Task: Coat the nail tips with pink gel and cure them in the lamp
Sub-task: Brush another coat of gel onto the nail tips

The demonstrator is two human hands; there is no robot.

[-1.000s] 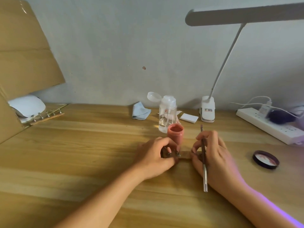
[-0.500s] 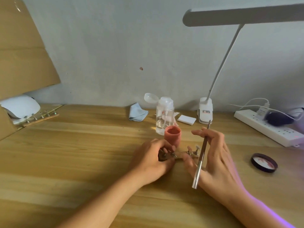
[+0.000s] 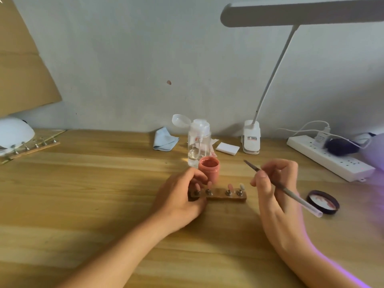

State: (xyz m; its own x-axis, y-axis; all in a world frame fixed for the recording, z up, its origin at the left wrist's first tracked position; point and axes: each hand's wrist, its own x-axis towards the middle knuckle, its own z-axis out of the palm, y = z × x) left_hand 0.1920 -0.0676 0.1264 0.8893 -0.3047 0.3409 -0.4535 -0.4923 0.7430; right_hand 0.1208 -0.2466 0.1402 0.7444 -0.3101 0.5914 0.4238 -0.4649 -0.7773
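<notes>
Now the strip (image 3: 220, 195) of tips (image 3: 230, 186) lies just in front of the pot (image 3: 209, 170). The left hand (image 3: 178, 196) curls its fingers round the strip's left end. Right of the pot, the right hand (image 3: 276, 190) pinches the brush (image 3: 278, 185). The pot is open and close, so a careless dip or a nudge of the strip could topple it, or smear wet tips.
</notes>
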